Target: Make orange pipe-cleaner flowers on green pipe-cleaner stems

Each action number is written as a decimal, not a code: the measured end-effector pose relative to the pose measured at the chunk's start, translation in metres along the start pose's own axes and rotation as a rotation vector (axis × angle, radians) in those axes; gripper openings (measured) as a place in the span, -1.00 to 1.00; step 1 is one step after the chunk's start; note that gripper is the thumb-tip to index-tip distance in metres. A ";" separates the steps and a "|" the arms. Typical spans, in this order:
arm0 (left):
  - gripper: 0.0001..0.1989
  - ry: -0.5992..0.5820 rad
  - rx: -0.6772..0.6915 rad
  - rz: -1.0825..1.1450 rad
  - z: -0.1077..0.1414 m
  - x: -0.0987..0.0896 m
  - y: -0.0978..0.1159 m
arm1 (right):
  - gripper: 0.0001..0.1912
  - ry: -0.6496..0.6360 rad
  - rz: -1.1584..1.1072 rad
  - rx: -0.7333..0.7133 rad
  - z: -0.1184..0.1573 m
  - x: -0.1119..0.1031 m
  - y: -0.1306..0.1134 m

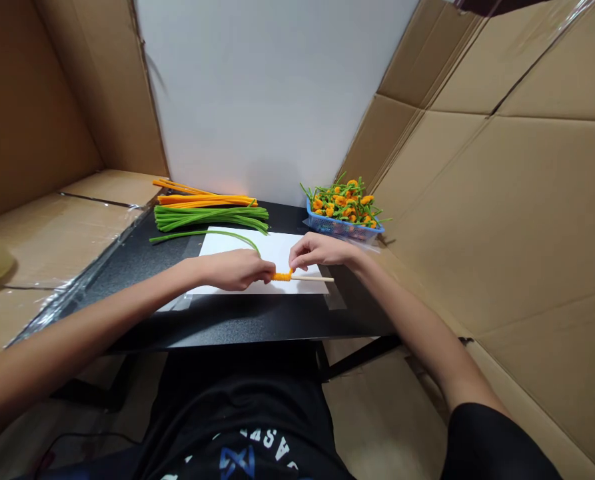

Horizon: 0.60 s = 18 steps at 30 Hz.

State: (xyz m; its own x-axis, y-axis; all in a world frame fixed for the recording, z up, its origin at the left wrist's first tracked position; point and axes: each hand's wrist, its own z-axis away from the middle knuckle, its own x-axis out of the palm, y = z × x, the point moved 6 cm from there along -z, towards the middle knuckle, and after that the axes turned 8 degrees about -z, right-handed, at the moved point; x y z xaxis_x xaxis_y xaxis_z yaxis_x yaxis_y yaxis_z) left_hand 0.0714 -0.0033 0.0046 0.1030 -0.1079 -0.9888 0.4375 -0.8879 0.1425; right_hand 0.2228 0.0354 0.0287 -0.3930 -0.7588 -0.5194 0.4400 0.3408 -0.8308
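An orange pipe cleaner [282, 277] is coiled tightly around a thin wooden stick [313, 279], which lies level above a white sheet of paper [227, 241]. My left hand [240, 269] is closed around the stick's left end and part of the coil. At the coil's right edge, my right hand [317, 251] pinches the short raised end of the orange pipe cleaner. The stick's bare right end sticks out below my right hand. One green pipe cleaner [202, 233] curves across the paper's upper edge, its right end close behind my left hand.
Behind my left hand lie bundles of green pipe cleaners [207, 218] and orange pipe cleaners [204, 199]. A blue basket [344, 228] of orange and green pipe-cleaner flowers [347, 200] stands at the back right. Cardboard walls [517, 213] flank the black table [217, 323].
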 end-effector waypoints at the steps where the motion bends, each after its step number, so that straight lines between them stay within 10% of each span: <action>1: -0.77 0.013 -0.040 -0.104 -0.001 0.001 -0.002 | -0.68 0.018 0.044 0.004 -0.002 0.000 -0.004; 5: -0.67 0.131 -0.293 -0.374 -0.004 0.003 -0.019 | -0.68 0.414 0.072 0.024 -0.002 -0.003 -0.010; 9: -0.80 0.337 -0.512 -0.091 -0.001 -0.007 -0.038 | -0.58 0.676 -0.223 -0.024 0.006 0.011 0.006; 14: -0.65 0.272 -0.240 0.617 -0.002 -0.013 -0.028 | -0.47 0.589 -0.305 0.012 0.003 0.007 0.041; 18: -0.70 -0.038 -0.030 0.534 0.001 -0.009 -0.007 | -0.45 0.458 -0.312 0.068 0.010 -0.019 0.046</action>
State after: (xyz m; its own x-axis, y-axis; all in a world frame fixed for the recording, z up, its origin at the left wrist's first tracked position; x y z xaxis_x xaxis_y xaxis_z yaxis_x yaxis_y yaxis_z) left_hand 0.0665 0.0039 0.0122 0.2859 -0.5582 -0.7789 0.3587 -0.6914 0.6271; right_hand 0.2589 0.0599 0.0023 -0.8169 -0.4941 -0.2976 0.2918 0.0912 -0.9521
